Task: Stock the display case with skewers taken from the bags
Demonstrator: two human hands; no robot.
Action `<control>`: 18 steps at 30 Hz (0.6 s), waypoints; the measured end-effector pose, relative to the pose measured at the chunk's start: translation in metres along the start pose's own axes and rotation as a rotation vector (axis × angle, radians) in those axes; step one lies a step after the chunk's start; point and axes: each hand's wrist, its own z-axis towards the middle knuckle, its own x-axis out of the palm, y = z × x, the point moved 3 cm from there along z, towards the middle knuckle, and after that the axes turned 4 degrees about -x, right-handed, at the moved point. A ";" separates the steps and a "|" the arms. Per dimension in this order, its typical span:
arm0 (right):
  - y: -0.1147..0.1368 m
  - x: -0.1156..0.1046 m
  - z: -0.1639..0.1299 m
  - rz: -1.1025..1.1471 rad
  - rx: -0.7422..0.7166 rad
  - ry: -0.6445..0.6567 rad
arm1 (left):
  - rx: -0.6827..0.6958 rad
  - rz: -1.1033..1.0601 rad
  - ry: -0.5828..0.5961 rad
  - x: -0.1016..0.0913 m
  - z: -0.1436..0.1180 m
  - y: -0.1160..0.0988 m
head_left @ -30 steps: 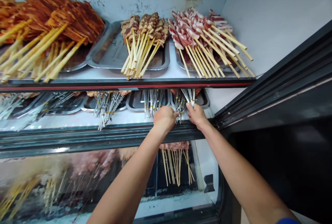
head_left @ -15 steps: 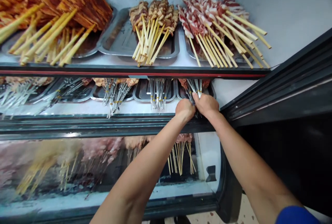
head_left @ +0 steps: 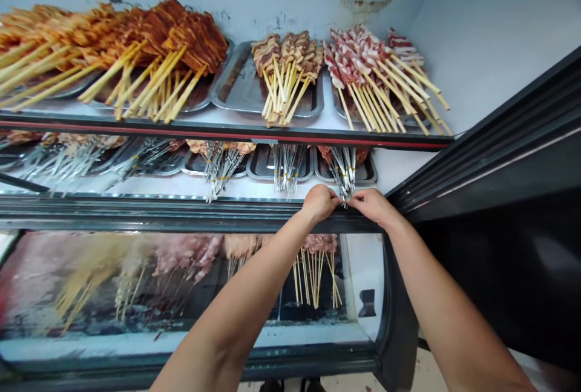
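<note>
At the right end of the middle shelf, a bundle of metal skewers [head_left: 345,168] with reddish meat sticks out over the front of a steel tray [head_left: 371,175]. My left hand [head_left: 320,202] pinches the lower tips of this bundle from the left. From the right, my right hand [head_left: 373,205] closes thumb and fingers on the same tips. The meat is mostly hidden under the upper shelf. Beside them, more metal skewers [head_left: 287,168] lie on the neighbouring tray, several with yellow bands.
Above, the upper shelf edge [head_left: 272,140] overhangs the bundle; trays there hold streaky meat skewers [head_left: 363,65], brown meat skewers [head_left: 290,56] and red marinated skewers [head_left: 181,35]. A dark door frame [head_left: 481,132] slants close on the right. Below, glass covers wooden skewers [head_left: 318,271].
My hands have slid down toward the skewer tips and moved slightly apart, exposing more of the bundle. The camera view has shifted, so more of the upper shelf's left side shows.
</note>
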 end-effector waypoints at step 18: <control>-0.023 -0.005 0.014 -0.153 0.189 -0.197 | -0.184 0.136 -0.150 0.008 -0.014 -0.029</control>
